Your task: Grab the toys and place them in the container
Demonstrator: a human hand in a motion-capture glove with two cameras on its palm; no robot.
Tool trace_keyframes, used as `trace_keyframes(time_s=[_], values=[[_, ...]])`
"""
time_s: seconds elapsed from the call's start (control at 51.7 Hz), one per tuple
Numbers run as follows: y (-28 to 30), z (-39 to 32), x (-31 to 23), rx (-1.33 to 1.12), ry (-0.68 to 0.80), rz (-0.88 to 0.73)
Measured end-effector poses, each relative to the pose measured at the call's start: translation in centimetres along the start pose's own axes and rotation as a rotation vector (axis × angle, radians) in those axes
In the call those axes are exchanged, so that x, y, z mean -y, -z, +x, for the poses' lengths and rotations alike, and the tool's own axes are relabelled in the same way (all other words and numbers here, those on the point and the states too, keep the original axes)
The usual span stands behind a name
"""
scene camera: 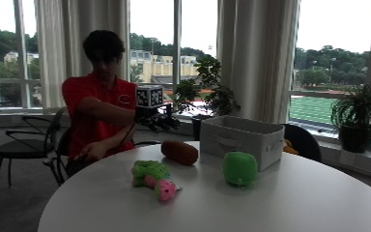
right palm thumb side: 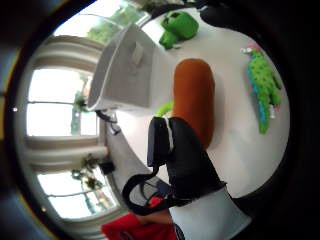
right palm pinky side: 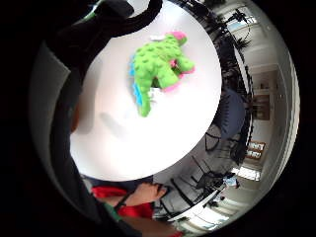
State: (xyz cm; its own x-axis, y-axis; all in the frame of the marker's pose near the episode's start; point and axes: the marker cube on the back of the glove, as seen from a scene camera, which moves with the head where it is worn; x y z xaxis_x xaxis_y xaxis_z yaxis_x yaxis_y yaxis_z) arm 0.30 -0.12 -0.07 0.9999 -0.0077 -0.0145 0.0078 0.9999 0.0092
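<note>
- Reach step: the grip (scene camera: 162,121) hovers unclenched, holding nothing, above the brown toy (scene camera: 179,152).
- Next: lower, grasp it, carry to the container (scene camera: 241,141) just beyond.

My black glove (scene camera: 162,121) looks matt. The green dinosaur (scene camera: 152,177) is bumpy plush cloth, the brown toy (scene camera: 179,152) smooth cloth, the white bin (scene camera: 242,141) matt fabric, the table (scene camera: 288,208) smooth white.

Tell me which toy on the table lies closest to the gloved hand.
The brown oblong toy: it lies just below the gloved right hand, beside the container. The green dinosaur and round green toy lie farther off.
</note>
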Motion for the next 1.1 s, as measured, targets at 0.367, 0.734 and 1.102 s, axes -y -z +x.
trace_keyframes(time_s=[0.367,0.734,1.102], values=[[-0.2,-0.1,-0.2,0.038,-0.013,-0.012],[-1.3,-1.6,0.5,0.123,0.026,-0.028],[-7.6,-8.9,1.4,0.038,0.038,-0.222]])
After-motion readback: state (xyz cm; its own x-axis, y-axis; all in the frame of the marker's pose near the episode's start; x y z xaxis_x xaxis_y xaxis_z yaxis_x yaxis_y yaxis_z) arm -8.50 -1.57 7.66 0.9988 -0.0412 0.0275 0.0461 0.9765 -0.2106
